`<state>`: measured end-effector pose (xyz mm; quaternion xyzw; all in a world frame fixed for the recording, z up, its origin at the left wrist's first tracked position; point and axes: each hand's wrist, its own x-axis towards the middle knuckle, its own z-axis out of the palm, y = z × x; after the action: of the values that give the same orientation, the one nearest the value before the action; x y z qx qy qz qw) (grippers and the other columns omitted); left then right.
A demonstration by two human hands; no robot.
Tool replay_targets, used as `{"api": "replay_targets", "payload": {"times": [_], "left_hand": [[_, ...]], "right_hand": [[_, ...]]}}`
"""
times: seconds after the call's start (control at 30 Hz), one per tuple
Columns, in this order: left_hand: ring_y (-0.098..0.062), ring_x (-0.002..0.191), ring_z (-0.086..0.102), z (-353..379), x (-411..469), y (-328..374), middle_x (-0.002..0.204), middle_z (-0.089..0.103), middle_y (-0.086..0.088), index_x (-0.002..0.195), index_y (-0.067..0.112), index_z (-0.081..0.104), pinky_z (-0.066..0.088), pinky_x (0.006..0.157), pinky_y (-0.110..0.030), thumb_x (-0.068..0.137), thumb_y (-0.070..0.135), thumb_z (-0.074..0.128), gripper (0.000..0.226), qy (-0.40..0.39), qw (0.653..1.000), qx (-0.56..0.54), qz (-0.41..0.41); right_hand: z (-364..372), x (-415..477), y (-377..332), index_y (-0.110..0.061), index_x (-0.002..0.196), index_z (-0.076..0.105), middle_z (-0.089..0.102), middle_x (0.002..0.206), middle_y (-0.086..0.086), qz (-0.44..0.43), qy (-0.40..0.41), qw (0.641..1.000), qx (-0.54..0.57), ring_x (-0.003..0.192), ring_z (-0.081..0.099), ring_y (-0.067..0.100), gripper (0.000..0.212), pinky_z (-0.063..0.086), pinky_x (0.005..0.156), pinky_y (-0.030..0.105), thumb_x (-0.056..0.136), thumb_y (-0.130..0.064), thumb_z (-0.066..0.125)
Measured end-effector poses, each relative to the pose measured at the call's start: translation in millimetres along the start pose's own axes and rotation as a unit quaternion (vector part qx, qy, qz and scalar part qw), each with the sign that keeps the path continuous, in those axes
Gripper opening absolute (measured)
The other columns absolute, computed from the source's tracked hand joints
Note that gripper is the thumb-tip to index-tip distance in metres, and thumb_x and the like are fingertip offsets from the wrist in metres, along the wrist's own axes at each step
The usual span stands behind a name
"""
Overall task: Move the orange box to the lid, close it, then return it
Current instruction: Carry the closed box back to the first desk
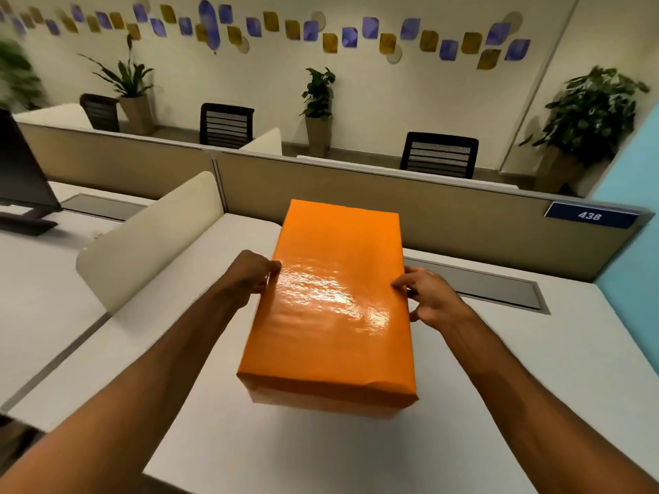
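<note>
Glossy, slightly wrinkled orange box [331, 308], matt smooth white desk [535, 369], matt beige partition [445, 205]

- Open-plan office, with white desks [499, 369] split by beige partitions [410, 197].
- Numbered workstation plate "438" [590, 215] on the partition.
- Dark monitor [21, 172] at left.
- Black office chairs [439, 155], potted plants [318, 108], paper wall decoration [271, 30].

Two bare forearms, no sleeves in view.
The left hand [255, 276] and right hand [429, 301] wear no gloves.
</note>
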<state>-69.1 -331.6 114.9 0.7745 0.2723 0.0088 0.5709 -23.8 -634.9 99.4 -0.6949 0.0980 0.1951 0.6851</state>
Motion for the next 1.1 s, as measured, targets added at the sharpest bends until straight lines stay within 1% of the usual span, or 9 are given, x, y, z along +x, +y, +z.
{"api": "replay_targets", "payload": {"times": [0.07, 0.13, 0.27, 0.37, 0.57, 0.7, 0.87, 1.0, 1.1], "left_hand": [[-0.029, 0.081, 0.057, -17.4, 13.1, -0.2, 0.096, 0.060, -0.019, 0.103, -0.011, 0.066, 0.050, 0.071, -0.037, 0.089, 0.013, 0.065, 0.028, 0.015, 1.000, -0.003, 0.015], [-0.025, 0.078, 0.055, -34.4, 29.6, 0.4, 0.097, 0.060, -0.018, 0.098, -0.004, 0.068, 0.048, 0.071, -0.037, 0.089, 0.014, 0.064, 0.020, 0.023, 0.999, -0.003, 0.032], [-0.017, 0.074, 0.051, -69.0, 75.1, -5.2, 0.097, 0.059, -0.008, 0.106, 0.007, 0.060, 0.043, 0.062, -0.030, 0.085, 0.016, 0.067, 0.023, 0.034, 0.998, -0.030, 0.036], [-0.015, 0.076, 0.052, -96.6, 117.4, -13.1, 0.092, 0.058, -0.002, 0.108, 0.011, 0.058, 0.043, 0.063, -0.030, 0.085, 0.011, 0.065, 0.024, 0.021, 0.998, -0.043, 0.027], [-0.016, 0.081, 0.054, -155.3, 199.3, -22.9, 0.094, 0.058, -0.002, 0.110, 0.015, 0.052, 0.044, 0.067, -0.031, 0.092, 0.006, 0.053, 0.020, -0.012, 0.999, -0.025, 0.022], [-0.020, 0.087, 0.057, -190.7, 254.7, -29.6, 0.106, 0.062, -0.008, 0.114, 0.018, 0.053, 0.045, 0.075, -0.035, 0.094, 0.006, 0.050, 0.024, -0.041, 0.999, -0.016, 0.014], [-0.031, 0.102, 0.059, -215.8, 315.9, -37.8, 0.117, 0.062, -0.014, 0.119, 0.017, 0.054, 0.047, 0.087, -0.043, 0.094, 0.005, 0.048, 0.028, -0.047, 0.999, 0.000, -0.002], [-0.035, 0.104, 0.058, -225.3, 356.1, -42.5, 0.120, 0.060, -0.016, 0.127, 0.013, 0.050, 0.046, 0.084, -0.042, 0.093, 0.006, 0.048, 0.035, -0.055, 0.998, 0.018, -0.023], [-0.034, 0.102, 0.058, -227.9, 381.2, -43.1, 0.119, 0.059, -0.016, 0.124, 0.015, 0.048, 0.045, 0.081, -0.041, 0.091, 0.010, 0.052, 0.034, -0.074, 0.996, 0.032, -0.037]], "right_hand": [[21.3, 10.6, -5.1, -0.015, 0.119, 0.058, 0.061, 0.111, 0.006, 0.005, -0.006, 1.000, 0.000, 0.100, 0.055, 0.023, 0.032, 0.045, 0.082, 0.059, 0.088, -0.005, 0.061], [44.0, 24.2, -8.5, -0.012, 0.117, 0.059, 0.062, 0.110, 0.007, 0.007, -0.008, 1.000, 0.002, 0.104, 0.056, 0.026, 0.030, 0.045, 0.080, 0.058, 0.088, -0.004, 0.061], [93.1, 59.4, -12.1, -0.015, 0.116, 0.056, 0.062, 0.110, 0.008, 0.005, -0.012, 1.000, 0.010, 0.100, 0.058, 0.025, 0.030, 0.047, 0.073, 0.055, 0.089, -0.003, 0.061], [132.7, 87.8, -12.5, -0.020, 0.115, 0.056, 0.062, 0.110, 0.006, 0.004, -0.003, 1.000, 0.012, 0.098, 0.058, 0.024, 0.029, 0.049, 0.066, 0.049, 0.090, -0.008, 0.063], [218.4, 142.9, -17.6, -0.024, 0.131, 0.053, 0.062, 0.119, 0.008, 0.006, -0.002, 1.000, -0.010, 0.107, 0.059, 0.034, 0.041, 0.051, 0.077, 0.048, 0.091, -0.024, 0.063], [269.7, 180.4, -22.3, -0.026, 0.124, 0.055, 0.062, 0.119, 0.006, 0.012, 0.013, 1.000, -0.002, 0.109, 0.058, 0.033, 0.030, 0.048, 0.085, 0.053, 0.094, -0.025, 0.061], [319.7, 224.6, -26.5, -0.027, 0.119, 0.055, 0.063, 0.113, 0.004, 0.021, 0.020, 1.000, 0.003, 0.105, 0.058, 0.031, 0.025, 0.046, 0.083, 0.052, 0.095, -0.022, 0.058], [347.5, 256.7, -26.9, -0.028, 0.119, 0.053, 0.062, 0.112, 0.004, 0.033, 0.016, 0.999, 0.007, 0.107, 0.058, 0.033, 0.026, 0.046, 0.085, 0.054, 0.095, -0.021, 0.059], [361.0, 278.3, -27.0, -0.028, 0.120, 0.052, 0.062, 0.111, 0.003, 0.038, 0.019, 0.999, 0.003, 0.107, 0.057, 0.033, 0.025, 0.046, 0.085, 0.054, 0.096, -0.021, 0.058]]}}
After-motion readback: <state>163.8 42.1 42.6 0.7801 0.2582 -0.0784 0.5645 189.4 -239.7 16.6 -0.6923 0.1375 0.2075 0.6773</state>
